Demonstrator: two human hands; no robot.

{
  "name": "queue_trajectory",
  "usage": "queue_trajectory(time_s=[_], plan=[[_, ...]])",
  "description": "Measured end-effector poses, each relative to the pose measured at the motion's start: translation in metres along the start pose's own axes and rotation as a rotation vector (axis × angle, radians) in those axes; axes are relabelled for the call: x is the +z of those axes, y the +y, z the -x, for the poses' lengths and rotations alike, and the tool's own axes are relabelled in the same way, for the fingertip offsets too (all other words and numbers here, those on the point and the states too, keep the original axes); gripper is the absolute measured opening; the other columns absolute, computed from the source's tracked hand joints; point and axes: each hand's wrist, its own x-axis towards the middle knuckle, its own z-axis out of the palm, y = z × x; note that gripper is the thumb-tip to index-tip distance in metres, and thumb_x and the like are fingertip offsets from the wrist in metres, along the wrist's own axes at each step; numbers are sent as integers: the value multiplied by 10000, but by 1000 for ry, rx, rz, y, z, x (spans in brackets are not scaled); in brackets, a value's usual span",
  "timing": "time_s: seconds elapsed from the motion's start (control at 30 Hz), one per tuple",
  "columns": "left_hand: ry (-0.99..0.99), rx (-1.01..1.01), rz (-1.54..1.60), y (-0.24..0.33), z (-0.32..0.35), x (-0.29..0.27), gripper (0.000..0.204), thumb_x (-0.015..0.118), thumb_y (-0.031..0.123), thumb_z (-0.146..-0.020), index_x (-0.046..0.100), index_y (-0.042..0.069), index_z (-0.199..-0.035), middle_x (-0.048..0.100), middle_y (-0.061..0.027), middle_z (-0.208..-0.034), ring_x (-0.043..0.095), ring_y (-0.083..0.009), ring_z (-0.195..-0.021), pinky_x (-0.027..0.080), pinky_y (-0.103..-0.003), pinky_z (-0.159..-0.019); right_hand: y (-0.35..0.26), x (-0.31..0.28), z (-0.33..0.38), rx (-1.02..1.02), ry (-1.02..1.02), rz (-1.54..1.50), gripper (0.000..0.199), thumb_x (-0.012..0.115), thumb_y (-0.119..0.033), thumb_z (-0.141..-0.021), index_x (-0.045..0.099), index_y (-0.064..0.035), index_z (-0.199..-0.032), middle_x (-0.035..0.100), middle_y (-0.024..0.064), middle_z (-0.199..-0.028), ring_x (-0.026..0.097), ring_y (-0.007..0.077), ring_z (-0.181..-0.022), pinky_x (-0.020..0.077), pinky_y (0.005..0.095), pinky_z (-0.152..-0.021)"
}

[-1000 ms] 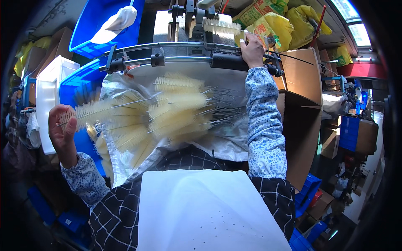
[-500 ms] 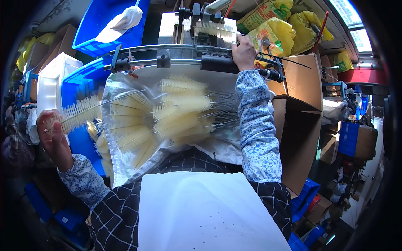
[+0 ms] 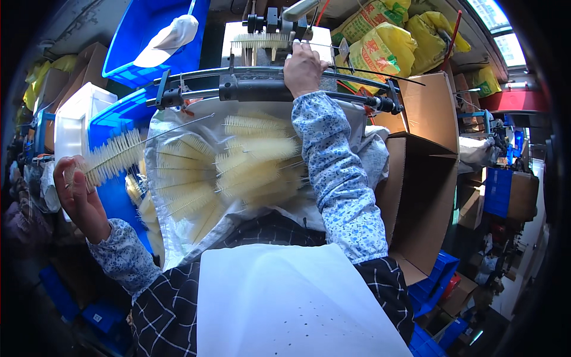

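Left hand (image 3: 83, 199) pinches a wire-stemmed brush (image 3: 116, 156) at frame left; right hand (image 3: 304, 66), its grip unclear, is beside a second brush (image 3: 259, 40), upper centre. Loose sleeve (image 3: 345, 178) fabric crossing the metal rail (image 3: 201, 93) could snag.

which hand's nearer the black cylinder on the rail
Right: the right hand is by the right end of the black cylinder; the left hand is far left, holding a brush.

Left sleeve (image 3: 126, 257) and right sleeve (image 3: 344, 178): white, blue floral print, gathered cuffs. Black garment (image 3: 163, 312), thin white grid lines. White front panel (image 3: 279, 291), small dark specks. Left hand (image 3: 82, 195), right hand (image 3: 304, 70) bare.
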Motion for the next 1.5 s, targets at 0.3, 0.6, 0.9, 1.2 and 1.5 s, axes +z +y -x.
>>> queue_trajectory(time_s=[0.3, 0.6, 0.9, 1.2, 1.5], plan=[[51, 2, 172, -6, -2, -11, 263, 534, 146, -842, 465, 52, -1078, 517, -98, -997, 512, -162, -885, 430, -270, -741, 88, -9, -7, -69, 82, 20, 304, 566, -152, -726, 585, -80, -1020, 575, 83, -1004, 535, 255, -932, 363, 412, -761], [-117, -160, 319, -2, -7, 64, 290, 533, 159, -823, 462, 31, -1073, 514, -87, -997, 516, -160, -933, 441, -280, -799, 193, -30, -50, -95, -2, 189, 268, 508, -248, -810, 607, -201, -1054, 582, 54, -1055, 463, 307, -1055, 336, 437, -921], [-534, -165, 421, -11, -16, 101, 287, 520, 131, -830, 443, 45, -1092, 537, -87, -993, 539, -146, -935, 435, -265, -847, 193, -117, -16, -237, -189, 102, 206, 543, -190, -823, 609, -142, -1012, 577, 66, -896, 501, 245, -890, 393, 324, -818], [-720, 90, 339, -12, 19, 214, 248, 632, 31, -777, 457, 42, -953, 499, -23, -881, 518, -95, -839, 465, -249, -752, 38, -154, 56, -397, -787, -914, 478, 468, -397, -886, 478, -9, -1164, 541, 120, -1070, 525, 174, -956, 428, 278, -829], [-893, 28, -274, -51, -1, 130, 330, 636, 190, -791, 478, 55, -1047, 557, -96, -979, 548, -217, -949, 464, -346, -790, 59, -65, 26, -488, 116, -267, 225, 601, -149, -755, 591, -146, -980, 570, 60, -807, 544, 256, -753, 436, 364, -681]])
